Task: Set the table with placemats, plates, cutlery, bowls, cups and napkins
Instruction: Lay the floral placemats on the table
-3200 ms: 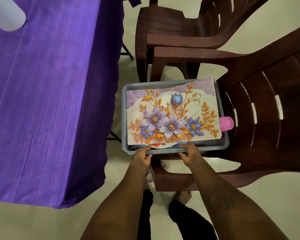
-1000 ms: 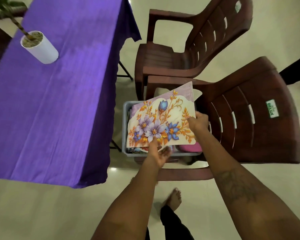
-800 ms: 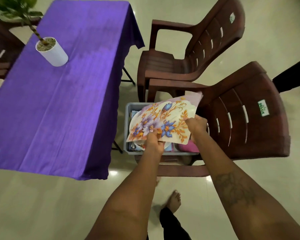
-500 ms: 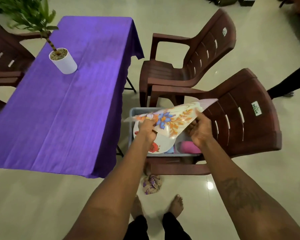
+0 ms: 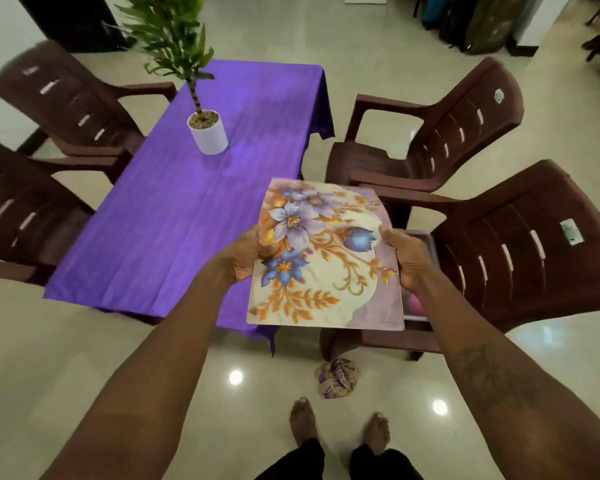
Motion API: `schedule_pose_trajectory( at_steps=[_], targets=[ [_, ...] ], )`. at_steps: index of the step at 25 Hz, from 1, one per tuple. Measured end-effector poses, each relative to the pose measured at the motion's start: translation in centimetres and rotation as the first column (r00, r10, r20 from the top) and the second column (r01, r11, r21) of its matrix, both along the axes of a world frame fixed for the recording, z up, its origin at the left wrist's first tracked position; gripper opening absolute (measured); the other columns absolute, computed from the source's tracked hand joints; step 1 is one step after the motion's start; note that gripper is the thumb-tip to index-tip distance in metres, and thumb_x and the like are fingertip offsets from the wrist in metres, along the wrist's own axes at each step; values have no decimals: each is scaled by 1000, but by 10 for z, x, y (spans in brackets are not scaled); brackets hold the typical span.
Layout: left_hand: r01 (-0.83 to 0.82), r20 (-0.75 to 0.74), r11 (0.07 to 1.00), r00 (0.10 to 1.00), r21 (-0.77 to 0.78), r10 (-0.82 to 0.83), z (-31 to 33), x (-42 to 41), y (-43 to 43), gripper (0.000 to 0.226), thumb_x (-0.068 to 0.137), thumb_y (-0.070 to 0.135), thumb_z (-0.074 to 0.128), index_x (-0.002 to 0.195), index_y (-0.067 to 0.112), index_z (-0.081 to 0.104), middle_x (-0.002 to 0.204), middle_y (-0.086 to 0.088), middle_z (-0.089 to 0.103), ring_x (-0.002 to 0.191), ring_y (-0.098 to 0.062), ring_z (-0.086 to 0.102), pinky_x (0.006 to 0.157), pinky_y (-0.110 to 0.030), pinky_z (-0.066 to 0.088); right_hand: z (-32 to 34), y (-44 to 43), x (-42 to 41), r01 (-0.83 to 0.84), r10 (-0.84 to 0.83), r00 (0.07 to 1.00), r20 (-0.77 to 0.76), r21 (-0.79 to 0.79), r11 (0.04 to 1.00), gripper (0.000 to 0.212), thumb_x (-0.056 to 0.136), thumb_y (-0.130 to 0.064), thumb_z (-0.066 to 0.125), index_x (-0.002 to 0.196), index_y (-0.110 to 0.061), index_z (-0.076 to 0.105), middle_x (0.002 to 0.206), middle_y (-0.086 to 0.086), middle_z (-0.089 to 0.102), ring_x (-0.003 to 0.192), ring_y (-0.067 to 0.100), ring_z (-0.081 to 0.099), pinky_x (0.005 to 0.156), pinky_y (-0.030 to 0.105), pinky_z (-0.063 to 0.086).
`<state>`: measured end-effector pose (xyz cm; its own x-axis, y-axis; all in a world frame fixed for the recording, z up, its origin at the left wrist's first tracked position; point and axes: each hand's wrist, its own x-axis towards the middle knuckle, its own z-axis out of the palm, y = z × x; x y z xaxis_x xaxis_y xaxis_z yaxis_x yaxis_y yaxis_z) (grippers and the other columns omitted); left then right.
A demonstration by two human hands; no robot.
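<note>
Purple-flowered mat point(image 5: 323, 258) is in the air over the table point(image 5: 174, 230) corner. My left hand point(image 5: 243, 258) and right hand point(image 5: 409, 261) grip its side edges, fingers curled under. Risk: thin mat flexes and slips w/ an uneven release.

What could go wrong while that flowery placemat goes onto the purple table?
The placemat is held only by its side edges, left hand and right hand, so it might flop or slip. A crumpled cloth bundle lies on the floor near the bare feet, a possible trip. Sliding the placemat could ruck the purple tablecloth.
</note>
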<state>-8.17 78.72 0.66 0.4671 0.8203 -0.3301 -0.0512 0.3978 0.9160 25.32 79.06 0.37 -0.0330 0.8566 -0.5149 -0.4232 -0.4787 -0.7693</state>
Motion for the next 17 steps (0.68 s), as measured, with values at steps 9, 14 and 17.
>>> schedule_pose_trajectory(
  at_steps=[9, 14, 17],
  targets=[
    [-532, -170, 846, 831, 30, 529, -8, -84, -62, 36, 81, 10, 74, 117, 13, 75, 111, -18, 75, 91, -32, 70, 79, -40, 54, -5, 4, -102, -25, -16, 948, 317, 124, 992, 33, 80, -17, 89, 107, -10, 72, 100, 7, 78, 93, 22, 76, 83, 40, 63],
    [-671, -154, 740, 737, -50, 658, -8, -129, -77, 28, 100, 22, 58, 123, 9, 68, 110, -16, 73, 86, -32, 69, 64, -35, 58, -6, 2, -151, -51, 6, 936, 352, 119, 992, 34, 82, -25, 88, 107, -10, 72, 100, 5, 77, 92, 21, 76, 80, 40, 64],
    [-744, -193, 665, 663, -64, 723, -11, -168, -77, 26, 108, 30, 49, 115, 15, 68, 105, -10, 70, 78, -21, 65, 66, -31, 58, -6, 3, -187, -61, 19, 928, 372, 101, 993, 33, 86, -27, 84, 110, -10, 70, 102, 4, 76, 91, 20, 74, 80, 39, 64]
  ],
)
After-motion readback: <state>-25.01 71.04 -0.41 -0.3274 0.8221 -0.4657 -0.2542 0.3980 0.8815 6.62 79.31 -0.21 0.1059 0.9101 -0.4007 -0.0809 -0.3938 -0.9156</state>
